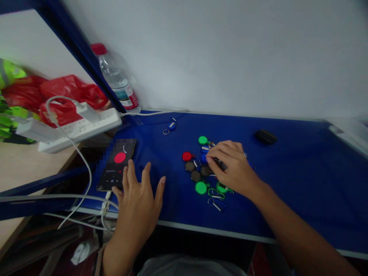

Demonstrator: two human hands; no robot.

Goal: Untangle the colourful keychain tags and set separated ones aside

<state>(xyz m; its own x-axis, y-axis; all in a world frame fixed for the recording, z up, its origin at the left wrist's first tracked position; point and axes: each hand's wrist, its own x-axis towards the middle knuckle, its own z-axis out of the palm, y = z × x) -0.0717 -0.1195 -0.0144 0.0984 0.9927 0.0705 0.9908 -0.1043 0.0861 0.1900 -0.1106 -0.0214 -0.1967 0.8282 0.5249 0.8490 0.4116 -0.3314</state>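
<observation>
Head view: looking down at a blue counter [301,191].
Left hand [138,199]: open, fingers spread, resting beside a black smartphone [116,165] and touching its lower edge.
Smartphone axis: long side slanting from near-left to far-right.
Right hand [234,168]: curled, fingertips pointing left, over a heap of round coloured key tags [195,175]; whether it grips anything, cannot tell.
Apart: small blue key-ring tag [171,126], far side.

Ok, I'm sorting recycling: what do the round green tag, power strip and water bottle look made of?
The round green tag looks like glossy plastic, from its smooth shine, though small to tell. The power strip seems moulded white plastic with a dull, even surface. The water bottle looks like clear plastic, from its see-through walls.
</observation>
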